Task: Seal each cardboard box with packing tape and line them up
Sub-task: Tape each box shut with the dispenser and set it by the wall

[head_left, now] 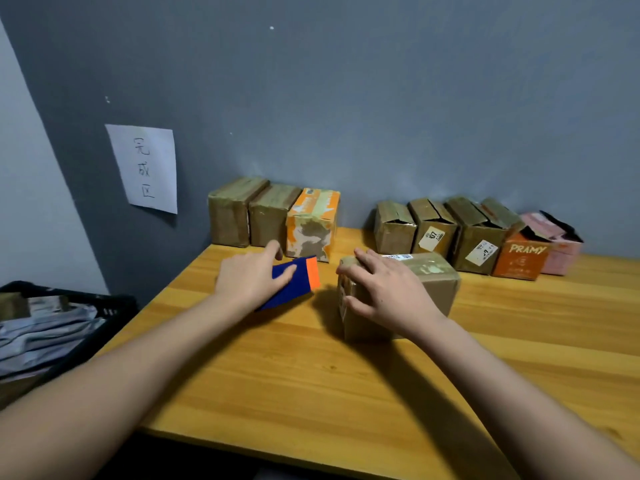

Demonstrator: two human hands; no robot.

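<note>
Right hand curled over the brown box mid-table, gripping it. Left of that box, left hand grips blue-orange tool. Behind the box: three closed boxes back-left, five open boxes back-right, along wall.

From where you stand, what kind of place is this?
Probably a small home or office packing corner: a wooden table against a grey wall, rows of cardboard boxes, and a handwritten paper sign marking a zone.
</note>
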